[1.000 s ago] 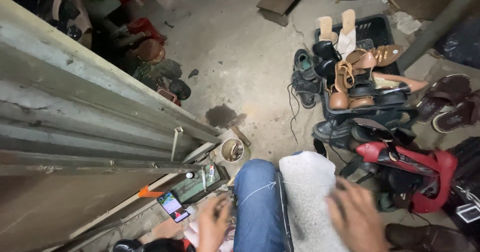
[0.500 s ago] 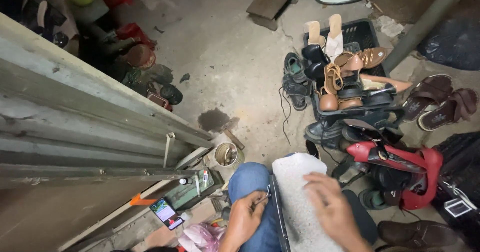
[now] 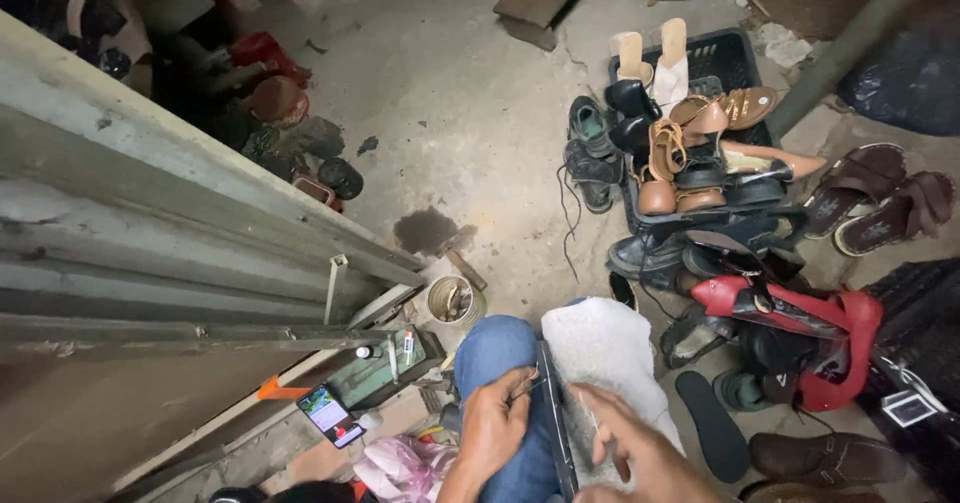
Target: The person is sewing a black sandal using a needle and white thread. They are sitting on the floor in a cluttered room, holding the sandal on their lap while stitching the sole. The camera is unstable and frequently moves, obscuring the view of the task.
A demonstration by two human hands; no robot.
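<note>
A cobbler's workshop: piled worn shoes [image 3: 690, 153] on a stained concrete floor [image 3: 460, 113].

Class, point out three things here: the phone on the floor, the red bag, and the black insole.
phone [image 3: 328, 415], head view, its lit screen.
red bag [image 3: 842, 335], head view, its red flap.
black insole [image 3: 712, 425], head view, its middle.

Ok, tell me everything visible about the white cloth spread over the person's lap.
The white fuzzy cloth looks like towel fabric, pale grey-white and slightly soiled. It drapes over the person's right knee, beside the blue denim trouser leg. A long thin dark strip lies along its left edge. The right hand rests on its lower part, and the left hand works at the strip. Shoes crowd the floor beyond it.
</note>
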